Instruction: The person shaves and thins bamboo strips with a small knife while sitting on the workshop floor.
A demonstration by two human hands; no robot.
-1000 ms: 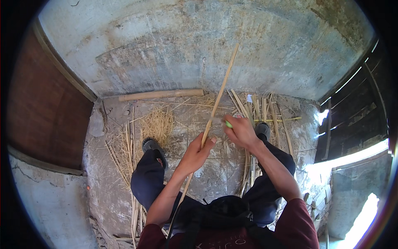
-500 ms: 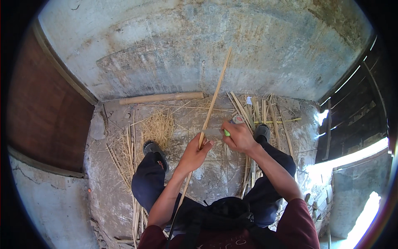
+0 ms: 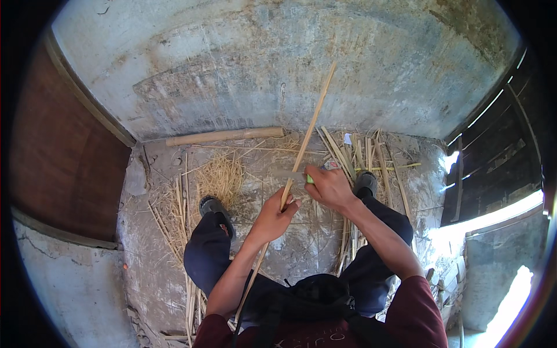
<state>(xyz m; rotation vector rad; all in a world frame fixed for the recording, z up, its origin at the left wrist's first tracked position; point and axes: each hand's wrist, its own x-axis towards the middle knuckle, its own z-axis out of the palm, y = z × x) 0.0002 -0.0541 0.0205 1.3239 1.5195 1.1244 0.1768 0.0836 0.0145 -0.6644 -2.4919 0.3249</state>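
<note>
A long thin bamboo strip runs from my lap up toward the wall ahead. My left hand grips it near its middle. Just to the right, my right hand holds a knife with a green handle; its flat blade points left and lies across the strip just above my left hand. I sit with knees apart, dark shoes on the concrete floor.
A thick bamboo pole lies along the foot of the grey wall. A heap of pale shavings sits by my left foot. Split bamboo strips lie scattered at right and along the left. A dark bag rests in my lap.
My right hand has drawn the knife down and left along the strip, closer to my left hand. The strip's far end has shifted slightly.
</note>
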